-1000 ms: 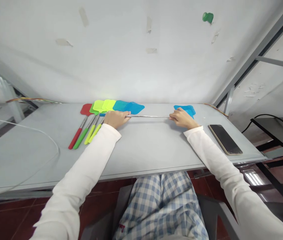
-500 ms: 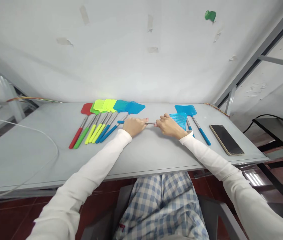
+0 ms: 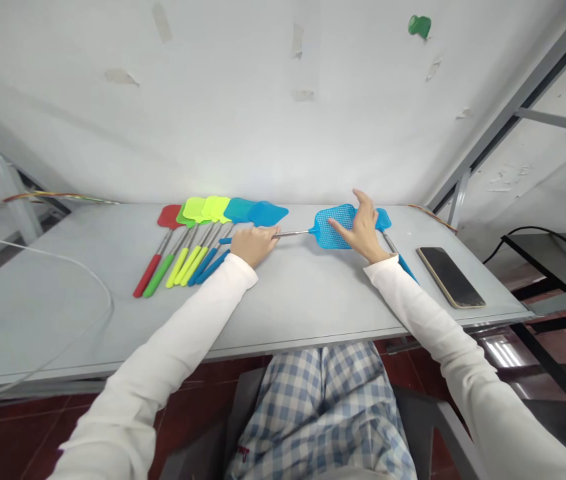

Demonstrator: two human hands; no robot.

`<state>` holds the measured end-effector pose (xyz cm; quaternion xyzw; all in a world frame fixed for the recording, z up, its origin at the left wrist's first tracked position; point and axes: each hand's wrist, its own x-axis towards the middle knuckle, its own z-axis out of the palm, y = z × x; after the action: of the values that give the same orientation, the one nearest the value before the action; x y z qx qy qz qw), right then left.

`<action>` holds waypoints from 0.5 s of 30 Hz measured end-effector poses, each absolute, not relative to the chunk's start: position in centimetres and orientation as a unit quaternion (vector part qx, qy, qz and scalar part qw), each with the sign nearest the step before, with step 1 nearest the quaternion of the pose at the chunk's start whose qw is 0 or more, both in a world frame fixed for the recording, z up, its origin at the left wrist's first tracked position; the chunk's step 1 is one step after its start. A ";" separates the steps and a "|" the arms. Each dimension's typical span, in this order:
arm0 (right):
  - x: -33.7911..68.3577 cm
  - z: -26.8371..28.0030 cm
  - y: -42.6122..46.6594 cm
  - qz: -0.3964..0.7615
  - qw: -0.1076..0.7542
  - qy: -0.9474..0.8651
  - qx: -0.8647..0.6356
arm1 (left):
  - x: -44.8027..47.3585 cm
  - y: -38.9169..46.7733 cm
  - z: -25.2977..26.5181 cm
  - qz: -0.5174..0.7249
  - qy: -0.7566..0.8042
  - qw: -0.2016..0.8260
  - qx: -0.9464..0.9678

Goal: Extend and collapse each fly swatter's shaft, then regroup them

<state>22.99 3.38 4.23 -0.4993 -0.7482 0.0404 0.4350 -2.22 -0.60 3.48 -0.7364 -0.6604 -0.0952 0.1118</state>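
Note:
My left hand (image 3: 253, 245) is closed round a blue fly swatter (image 3: 329, 225) held crosswise above the table; its handle end pokes out to the left and its metal shaft runs right to a mesh head. Beside that head, my right hand (image 3: 365, 228) is spread, thumb and fingers apart, covering part of the mesh. Behind it lies another blue fly swatter (image 3: 383, 219), partly hidden by the hand and sleeve. Left of my left hand, a row of swatters includes a red one (image 3: 169, 217), a green one (image 3: 155, 275), yellow ones (image 3: 195, 209) and blue ones (image 3: 267, 213).
A phone (image 3: 450, 277) lies at the right of the grey table (image 3: 293, 300). A white cable (image 3: 87, 267) curves across the left side. Behind the table stands a white wall (image 3: 263, 147), and metal frame bars (image 3: 507, 107) rise at the right.
My right hand has let go of the swatter's shaft, moved right and up, and spread its fingers. My left hand keeps its hold, slightly further left. The mesh head now shows more fully.

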 end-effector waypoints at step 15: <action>20.9 2.7 2.7 0.482 0.534 -0.538 -0.439 | -2.2 -0.9 4.3 -0.056 -0.658 0.113 -0.742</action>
<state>20.94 2.71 2.66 -0.4390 -0.5383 0.4825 0.5336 -2.17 -0.90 4.31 -0.7421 -0.6582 -0.0561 0.1132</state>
